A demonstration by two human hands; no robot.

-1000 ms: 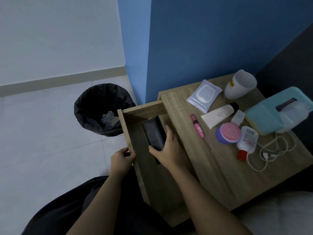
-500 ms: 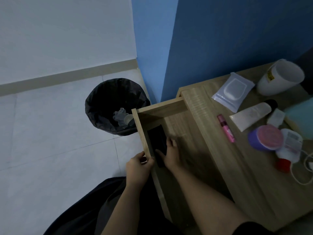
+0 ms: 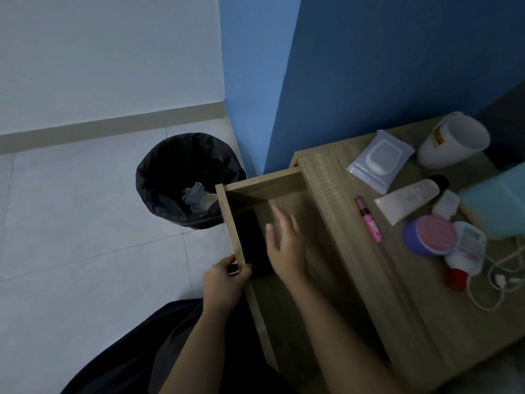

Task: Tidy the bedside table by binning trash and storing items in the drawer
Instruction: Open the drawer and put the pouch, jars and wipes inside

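Note:
The wooden drawer (image 3: 262,182) of the bedside table (image 3: 397,294) stands pulled out. A flat black wallet (image 3: 251,243) lies inside it against the front panel. My left hand (image 3: 224,282) grips the top edge of the drawer's front panel. Over the drawer floor hovers my right hand (image 3: 284,245), fingers spread, holding nothing, just right of the wallet. On the tabletop lie a pink lip tube (image 3: 368,219), a white cream tube (image 3: 409,199), a purple jar with a pink lid (image 3: 430,236), a wipes pack (image 3: 379,160) and a white cable (image 3: 494,282).
A bin with a black liner (image 3: 170,177) stands on the tiled floor left of the drawer, with crumpled plastic and a small cup inside. A white cup (image 3: 454,140), a teal tissue box (image 3: 497,206) and a red-capped bottle (image 3: 466,251) sit on the table's right side. Blue wall behind.
My right hand let go of the black wallet, which now lies in the drawer, and lifted away with fingers spread. The view shifted left; my left hand stays on the drawer front.

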